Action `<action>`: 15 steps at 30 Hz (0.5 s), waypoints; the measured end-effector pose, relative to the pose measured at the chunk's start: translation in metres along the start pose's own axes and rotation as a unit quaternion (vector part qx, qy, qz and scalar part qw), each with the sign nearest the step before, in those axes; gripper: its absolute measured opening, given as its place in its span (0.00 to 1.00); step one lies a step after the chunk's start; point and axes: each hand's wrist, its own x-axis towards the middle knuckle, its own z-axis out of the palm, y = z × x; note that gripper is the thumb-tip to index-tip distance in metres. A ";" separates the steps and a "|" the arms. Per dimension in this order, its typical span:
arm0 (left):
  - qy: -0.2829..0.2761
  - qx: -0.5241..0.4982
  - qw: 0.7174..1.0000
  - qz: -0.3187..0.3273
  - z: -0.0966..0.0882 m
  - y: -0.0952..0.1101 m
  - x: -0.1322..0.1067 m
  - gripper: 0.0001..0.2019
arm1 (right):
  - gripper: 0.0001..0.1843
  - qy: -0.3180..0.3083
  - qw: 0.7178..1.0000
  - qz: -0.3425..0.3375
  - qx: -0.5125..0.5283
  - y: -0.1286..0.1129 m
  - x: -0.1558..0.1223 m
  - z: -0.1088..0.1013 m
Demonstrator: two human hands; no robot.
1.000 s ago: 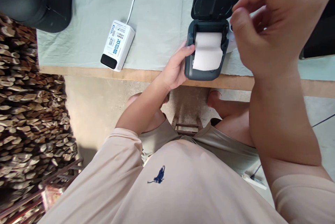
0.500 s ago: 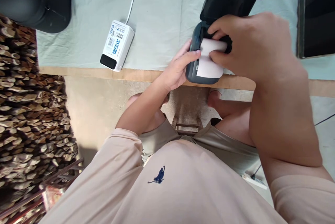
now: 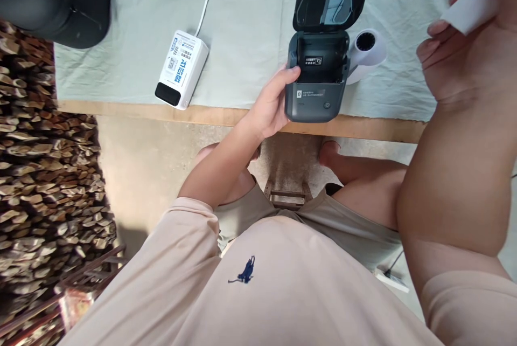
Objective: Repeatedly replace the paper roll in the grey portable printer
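Note:
My left hand (image 3: 274,101) grips the left side of a dark grey label printer (image 3: 313,106), thumb on the rim of its open compartment. The printer's lid (image 3: 333,4) is swung up at the back, and the inside shows bare with a small printed label. Just right of the printer lies a white paper roll (image 3: 369,60) with a dark core. At the upper right my right hand (image 3: 476,49) is closed on a piece of white paper (image 3: 472,9). Part of that paper is hidden by the hand and cut off by the frame edge.
A white power bank (image 3: 181,68) with a short cable (image 3: 207,1) lies on the pale green tablecloth (image 3: 250,22), left of the printer. A black case (image 3: 81,1) sits at the far left corner. The table's wooden edge (image 3: 202,114) runs in front of me; stacked firewood (image 3: 48,173) is at left.
My right hand has come out of the printer and moved to the upper right, holding white paper. The compartment, which held paper, now shows bare. A paper roll is now visible beside the printer.

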 end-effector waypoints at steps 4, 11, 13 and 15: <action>-0.001 0.006 1.000 0.006 0.004 0.001 -0.003 0.15 | 0.15 0.059 0.996 0.053 0.041 -0.008 -0.018 0.019; 0.016 0.025 1.000 0.002 0.008 0.003 -0.005 0.17 | 0.26 -0.036 0.969 -0.118 -0.214 -0.028 -0.036 0.008; 0.003 0.015 1.000 0.011 0.007 0.002 -0.003 0.18 | 0.34 -0.025 0.953 -0.120 -0.278 -0.023 -0.036 0.006; -0.008 0.004 1.000 0.025 0.006 0.001 -0.001 0.19 | 0.39 -0.031 0.941 -0.107 -0.319 -0.014 -0.035 0.006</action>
